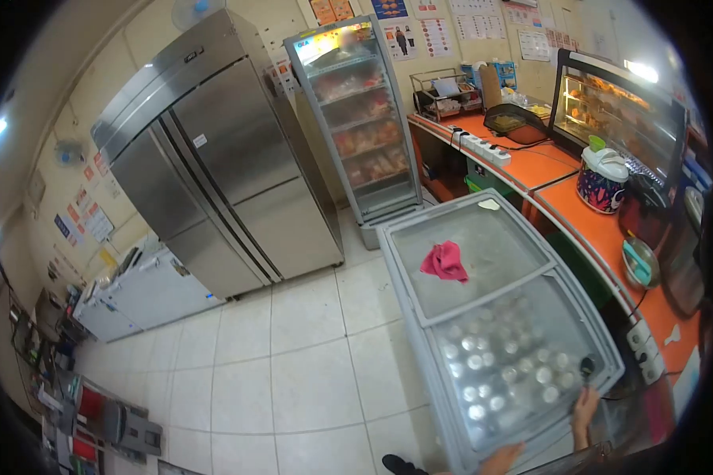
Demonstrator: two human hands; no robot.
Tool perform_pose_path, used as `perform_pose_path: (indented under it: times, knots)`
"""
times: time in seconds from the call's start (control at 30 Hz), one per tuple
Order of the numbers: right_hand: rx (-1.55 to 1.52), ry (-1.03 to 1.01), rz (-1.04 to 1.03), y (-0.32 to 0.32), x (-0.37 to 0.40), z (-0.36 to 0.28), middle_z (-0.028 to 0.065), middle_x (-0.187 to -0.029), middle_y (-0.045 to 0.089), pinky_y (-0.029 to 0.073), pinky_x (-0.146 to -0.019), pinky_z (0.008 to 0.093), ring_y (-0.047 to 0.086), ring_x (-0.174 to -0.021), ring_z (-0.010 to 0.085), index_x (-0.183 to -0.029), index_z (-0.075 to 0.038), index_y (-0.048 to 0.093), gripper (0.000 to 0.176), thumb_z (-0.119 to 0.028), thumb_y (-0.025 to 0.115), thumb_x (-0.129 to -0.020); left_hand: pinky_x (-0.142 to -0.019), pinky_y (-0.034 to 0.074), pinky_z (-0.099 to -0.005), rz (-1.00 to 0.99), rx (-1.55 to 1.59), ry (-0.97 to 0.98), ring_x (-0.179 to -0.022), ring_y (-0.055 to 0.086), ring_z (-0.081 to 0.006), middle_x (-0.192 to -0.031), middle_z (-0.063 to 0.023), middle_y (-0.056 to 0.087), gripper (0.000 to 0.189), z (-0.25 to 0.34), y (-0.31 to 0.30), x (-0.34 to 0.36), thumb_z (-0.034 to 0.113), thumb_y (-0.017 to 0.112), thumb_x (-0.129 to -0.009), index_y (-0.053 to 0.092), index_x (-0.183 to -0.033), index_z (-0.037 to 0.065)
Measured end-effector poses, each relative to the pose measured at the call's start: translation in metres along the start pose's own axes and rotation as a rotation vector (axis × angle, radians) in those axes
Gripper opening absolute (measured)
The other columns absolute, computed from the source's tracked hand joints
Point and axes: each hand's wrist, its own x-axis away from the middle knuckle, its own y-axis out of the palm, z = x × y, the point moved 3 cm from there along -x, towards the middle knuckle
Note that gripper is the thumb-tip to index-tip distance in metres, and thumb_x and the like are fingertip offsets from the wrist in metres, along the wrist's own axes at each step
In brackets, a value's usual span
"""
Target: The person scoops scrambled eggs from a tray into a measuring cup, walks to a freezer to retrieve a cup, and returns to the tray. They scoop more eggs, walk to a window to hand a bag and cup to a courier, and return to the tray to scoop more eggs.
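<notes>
Below me stands a grey chest freezer with sliding glass lids. Many round, shiny tops show through its nearer pane. A crumpled pink cloth lies on the farther pane. My right hand is at the freezer's near right corner, its fingers closed at a small dark object that I cannot make out clearly. At the near edge of the freezer is my left hand, low in the view; its fingers are too small and partly hidden to read.
A steel upright refrigerator and a glass-door refrigerator stand behind. Along the right runs an orange counter with power strips, a patterned pot, a bowl and a food display case. White floor tiles lie left.
</notes>
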Motion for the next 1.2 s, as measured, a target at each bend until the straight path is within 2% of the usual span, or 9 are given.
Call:
perform_pose_path:
  times: [0.17, 0.43, 0.6, 0.7, 0.77, 0.9, 0.93, 0.97, 1.2]
  knots:
    - [0.068, 0.293, 0.167, 0.012, 0.044, 0.038, 0.0253, -0.113, 0.053, 0.038, -0.089, 0.042, 0.049, -0.106, 0.0385, -0.113, 0.006, 0.05, 0.04, -0.029, 0.042, -0.094, -0.09, 0.045, -0.0352, 0.009, 0.12, -0.17, -0.108, 0.052, -0.0279, -0.119, -0.0143, 0.051, 0.05, -0.127, -0.082, 0.043, -0.001, 0.05, -0.08, 0.04, -0.128, 0.006]
    - [0.214, 0.706, 0.407, 0.016, 0.069, 0.08, 0.0255, -0.117, 0.051, 0.037, -0.092, 0.0407, 0.047, -0.111, 0.0378, -0.117, 0.006, 0.049, 0.045, -0.033, 0.039, -0.096, -0.09, 0.045, -0.0353, 0.341, 0.444, -0.852, -0.109, 0.052, -0.0272, -0.119, -0.0142, 0.051, 0.049, -0.308, -0.249, 0.094, -0.002, 0.05, -0.079, 0.041, -0.127, 0.005]
    - [0.17, 0.741, 0.736, -0.002, 0.049, -0.055, 0.0238, -0.119, 0.052, 0.038, -0.093, 0.0394, 0.05, -0.11, 0.0373, -0.123, 0.005, 0.046, 0.052, -0.038, 0.035, -0.096, -0.09, 0.045, -0.0353, 0.54, 0.65, -1.103, -0.11, 0.052, -0.0268, -0.12, -0.0141, 0.051, 0.048, -0.373, -0.321, 0.084, -0.003, 0.05, -0.079, 0.041, -0.126, 0.004]
    - [0.063, 0.759, 0.67, 0.034, 0.05, -0.037, 0.0218, -0.114, 0.056, 0.041, -0.089, 0.0366, 0.054, -0.102, 0.0352, -0.121, 0.005, 0.046, 0.052, -0.039, 0.036, -0.096, -0.091, 0.045, -0.0354, 0.564, 0.745, -1.145, -0.111, 0.052, -0.0266, -0.12, -0.0141, 0.051, 0.048, -0.42, -0.361, 0.046, -0.004, 0.05, -0.079, 0.042, -0.126, 0.004]
    - [-0.081, 0.706, 0.726, 0.065, 0.021, -0.095, 0.0182, -0.108, 0.058, 0.044, -0.084, 0.0346, 0.057, -0.093, 0.0306, -0.116, 0.003, 0.049, 0.047, -0.038, 0.037, -0.096, -0.091, 0.044, -0.0354, 0.549, 0.782, -1.129, -0.111, 0.052, -0.0264, -0.12, -0.0141, 0.052, 0.048, -0.459, -0.396, 0.01, -0.004, 0.05, -0.079, 0.042, -0.125, 0.003]
    - [-0.561, 0.689, 0.729, 0.129, -0.087, -0.326, 0.0065, -0.082, 0.057, 0.047, -0.062, 0.0301, 0.055, -0.064, 0.0146, -0.1, -0.005, 0.054, 0.032, -0.034, 0.04, -0.096, -0.091, 0.044, -0.0355, 0.472, 0.794, -0.94, -0.111, 0.052, -0.0261, -0.12, -0.014, 0.052, 0.047, -0.527, -0.501, -0.102, -0.005, 0.05, -0.079, 0.042, -0.125, 0.003]
    - [-1.159, 0.498, 0.647, 0.179, -0.104, -0.326, 0.002, -0.074, 0.053, 0.045, -0.051, 0.0262, 0.05, -0.055, 0.0096, -0.099, -0.008, 0.054, 0.027, -0.032, 0.043, -0.095, -0.091, 0.044, -0.0355, 0.43, 0.776, -0.812, -0.112, 0.052, -0.026, -0.12, -0.014, 0.052, 0.047, -0.535, -0.535, -0.146, -0.005, 0.05, -0.079, 0.042, -0.125, 0.003]
    - [-0.81, 0.609, 0.612, 0.209, -0.117, -0.373, 0.0045, -0.071, 0.057, 0.044, -0.045, 0.0236, 0.054, -0.053, 0.0116, -0.107, -0.009, 0.051, 0.029, -0.034, 0.045, -0.094, -0.091, 0.044, -0.0355, 0.378, 0.774, -0.674, -0.112, 0.052, -0.026, -0.12, -0.014, 0.052, 0.047, -0.528, -0.573, -0.198, -0.005, 0.05, -0.079, 0.042, -0.124, 0.003]
    - [-0.96, 0.804, 0.143, 0.331, -0.216, -0.689, 0.0001, -0.05, 0.046, 0.034, -0.036, 0.0239, 0.044, -0.038, 0.0082, -0.092, -0.007, 0.055, 0.03, -0.034, 0.042, -0.095, -0.106, 0.026, -0.0422, 0.134, 0.972, 0.44, -0.127, 0.037, -0.0311, -0.133, -0.0184, 0.04, 0.055, -0.387, -0.82, -0.479, 0.015, 0.06, -0.083, 0.033, -0.13, 0.002]
